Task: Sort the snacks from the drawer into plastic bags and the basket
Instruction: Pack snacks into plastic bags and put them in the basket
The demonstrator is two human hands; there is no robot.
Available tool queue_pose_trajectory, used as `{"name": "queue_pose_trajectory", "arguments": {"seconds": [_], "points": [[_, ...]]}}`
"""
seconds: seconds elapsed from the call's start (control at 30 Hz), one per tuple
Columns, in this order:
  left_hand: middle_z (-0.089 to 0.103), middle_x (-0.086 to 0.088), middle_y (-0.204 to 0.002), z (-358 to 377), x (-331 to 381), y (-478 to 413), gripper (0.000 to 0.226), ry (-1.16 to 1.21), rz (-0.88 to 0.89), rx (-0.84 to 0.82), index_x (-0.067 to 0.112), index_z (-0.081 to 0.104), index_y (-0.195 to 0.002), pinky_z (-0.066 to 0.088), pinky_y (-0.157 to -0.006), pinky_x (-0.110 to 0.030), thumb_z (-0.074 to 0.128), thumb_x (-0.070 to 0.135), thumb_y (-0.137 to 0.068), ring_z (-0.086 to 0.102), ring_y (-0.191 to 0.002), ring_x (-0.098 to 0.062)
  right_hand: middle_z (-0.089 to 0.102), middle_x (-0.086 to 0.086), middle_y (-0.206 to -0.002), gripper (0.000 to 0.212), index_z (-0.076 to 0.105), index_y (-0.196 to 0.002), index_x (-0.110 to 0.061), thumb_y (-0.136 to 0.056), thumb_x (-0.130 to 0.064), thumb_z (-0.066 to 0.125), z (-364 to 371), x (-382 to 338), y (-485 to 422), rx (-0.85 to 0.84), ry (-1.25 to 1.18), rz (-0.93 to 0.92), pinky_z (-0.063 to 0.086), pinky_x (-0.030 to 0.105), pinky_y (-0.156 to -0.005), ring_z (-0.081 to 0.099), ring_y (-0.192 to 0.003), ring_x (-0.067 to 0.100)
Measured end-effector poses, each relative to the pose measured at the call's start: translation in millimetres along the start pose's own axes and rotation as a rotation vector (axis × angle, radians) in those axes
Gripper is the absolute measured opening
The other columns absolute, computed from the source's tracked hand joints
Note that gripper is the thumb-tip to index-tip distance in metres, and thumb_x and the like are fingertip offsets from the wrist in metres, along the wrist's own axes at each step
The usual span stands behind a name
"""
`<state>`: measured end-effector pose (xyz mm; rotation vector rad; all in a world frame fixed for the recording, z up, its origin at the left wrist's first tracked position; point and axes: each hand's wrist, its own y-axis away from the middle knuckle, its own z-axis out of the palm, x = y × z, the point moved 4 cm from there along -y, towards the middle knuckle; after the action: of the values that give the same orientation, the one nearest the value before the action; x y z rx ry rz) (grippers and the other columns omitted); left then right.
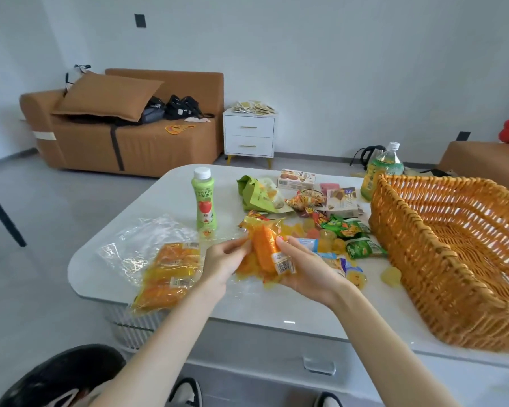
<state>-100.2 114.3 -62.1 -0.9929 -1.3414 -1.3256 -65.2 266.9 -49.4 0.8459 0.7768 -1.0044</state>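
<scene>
Holding what, those two hands?

One orange snack packet point(266, 254) in a yellow see-through wrapper, lifted just above the table point(276, 306), well to the left of the wicker basket point(441, 259). The left hand point(224, 259) has its fingers curled round the wrapper's left side. The right hand point(303, 271) cradles the packet from beneath, with the thumb pressed on top near the barcode label.

And the plastic bags?

A clear plastic bag point(147, 239) lies flat on the table, farther left of the basket than the hands are. More orange packets point(165, 271) lie at its near end, bunched side by side. They look to be under the film, though I can't say for sure that they are inside it. That end reaches the table's front edge.

What sits closest to the basket?

Small green packets point(350, 227) and yellow jelly cups point(391, 276) lie just beside its left wall, and the nearest cup almost touches the wicker. A green tea bottle point(384, 168) stands upright behind the basket's far left corner.

Anything farther out?

Left of the basket and toward the back of the table lie a chocolate box point(341, 201), a biscuit box point(296, 179) and a green pouch point(259, 195) on its side. An apple juice bottle point(204, 201) stands upright, farthest from the basket of that group, near the clear bag's far edge. The basket itself rests on the table's right end.
</scene>
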Motion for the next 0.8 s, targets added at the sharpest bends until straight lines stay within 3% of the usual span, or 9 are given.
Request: {"name": "queue_pose_trajectory", "arguments": {"seconds": [0.17, 0.23, 0.3, 0.37, 0.4, 0.47, 0.6, 0.7, 0.8], "points": [[0.071, 0.001, -0.108, 7.7, 3.8, -4.7, 0.022, -0.221, 0.189, -0.213, 0.019, 0.068, -0.113, 0.054, -0.084, -0.024, 0.056, 0.013, -0.095, 0.068, -0.096, -0.012, 0.068, 0.008, -0.1, 0.026, 0.062, -0.114, -0.009, -0.097, -0.026, 0.051, -28.8, 2.2, -3.8, 0.055, -0.084, 0.0, 0.054, 0.032, -0.079, 0.065, -0.086, 0.018], [0.069, 0.006, -0.112, -4.0, 9.1, -7.6, 0.026, -0.476, 0.381, -0.115, 0.02, 0.066, -0.118, 0.05, -0.081, -0.016, 0.06, 0.017, -0.092, 0.064, -0.1, -0.01, 0.068, 0.007, -0.098, 0.026, 0.062, -0.111, -0.008, -0.097, -0.027, 0.052, -40.8, 0.1, -2.8, 0.111, -0.131, 0.006, 0.056, 0.029, -0.074, 0.065, -0.084, 0.017], [0.061, 0.005, -0.118, -18.9, 7.5, -9.4, 0.045, -0.995, 0.51, 0.102, 0.024, 0.057, -0.125, 0.045, -0.085, -0.022, 0.066, 0.041, -0.085, 0.054, -0.109, -0.016, 0.066, 0.01, -0.119, 0.035, 0.058, -0.124, -0.003, -0.099, -0.027, 0.051, -50.0, -2.7, -3.0, 0.172, -0.166, 0.017, 0.057, 0.027, -0.072, 0.065, -0.096, 0.018], [0.046, -0.004, -0.127, -28.7, -1.5, -10.2, 0.075, -1.416, 0.429, 0.233, 0.022, 0.045, -0.13, 0.04, -0.092, -0.034, 0.063, 0.066, -0.073, 0.04, -0.117, -0.024, 0.064, 0.004, -0.126, 0.035, 0.053, -0.13, -0.002, -0.102, -0.021, 0.045, -50.3, -3.6, -4.6, 0.192, -0.172, 0.039, 0.056, 0.019, -0.066, 0.068, -0.092, 0.008], [0.041, -0.007, -0.129, -30.4, -6.9, -10.0, 0.084, -1.495, 0.37, 0.242, 0.019, 0.041, -0.13, 0.038, -0.094, -0.037, 0.062, 0.072, -0.068, 0.036, -0.12, -0.026, 0.067, -0.005, -0.115, 0.029, 0.051, -0.127, -0.002, -0.103, -0.016, 0.041, -50.0, -3.2, -7.8, 0.197, -0.262, 0.085, 0.052, 0.011, -0.061, 0.067, -0.079, -0.003], [0.038, -0.009, -0.129, -28.6, -18.3, -12.6, 0.091, -1.547, 0.31, 0.231, 0.014, 0.037, -0.127, 0.037, -0.095, -0.037, 0.063, 0.075, -0.064, 0.034, -0.121, -0.027, 0.071, -0.015, -0.095, 0.024, 0.047, -0.126, -0.008, -0.103, -0.012, 0.039, -51.8, -3.3, -9.9, 0.18, -0.302, 0.112, 0.05, 0.007, -0.06, 0.065, -0.071, -0.012], [0.039, -0.008, -0.119, -21.0, -20.9, -9.7, 0.106, -1.516, 0.327, 0.314, 0.015, 0.039, -0.116, 0.038, -0.086, -0.038, 0.035, 0.097, -0.05, 0.041, -0.107, -0.026, 0.066, 0.007, -0.122, 0.043, 0.051, -0.136, -0.01, -0.097, -0.03, 0.049, -60.7, -0.5, -14.8, 0.138, -0.268, 0.093, 0.058, 0.031, -0.076, 0.068, -0.101, 0.018], [0.034, -0.009, -0.126, -9.0, -23.2, -9.2, 0.086, -1.506, 0.302, 0.238, 0.011, 0.035, -0.122, 0.038, -0.09, -0.037, 0.062, 0.071, -0.067, 0.037, -0.115, -0.027, 0.065, 0.008, -0.124, 0.041, 0.053, -0.134, -0.011, -0.097, -0.03, 0.049, -63.7, 1.0, -15.3, 0.141, -0.249, 0.091, 0.058, 0.032, -0.079, 0.066, -0.106, 0.019], [0.029, -0.012, -0.13, -8.1, -19.3, -7.5, 0.079, -1.483, 0.273, 0.2, 0.009, 0.032, -0.124, 0.041, -0.09, -0.035, 0.073, 0.049, -0.07, 0.035, -0.119, -0.028, 0.065, 0.009, -0.125, 0.044, 0.053, -0.133, -0.011, -0.093, -0.03, 0.052, -63.2, -0.2, -11.5, 0.134, -0.25, 0.087, 0.059, 0.032, -0.077, 0.065, -0.109, 0.021]]}}
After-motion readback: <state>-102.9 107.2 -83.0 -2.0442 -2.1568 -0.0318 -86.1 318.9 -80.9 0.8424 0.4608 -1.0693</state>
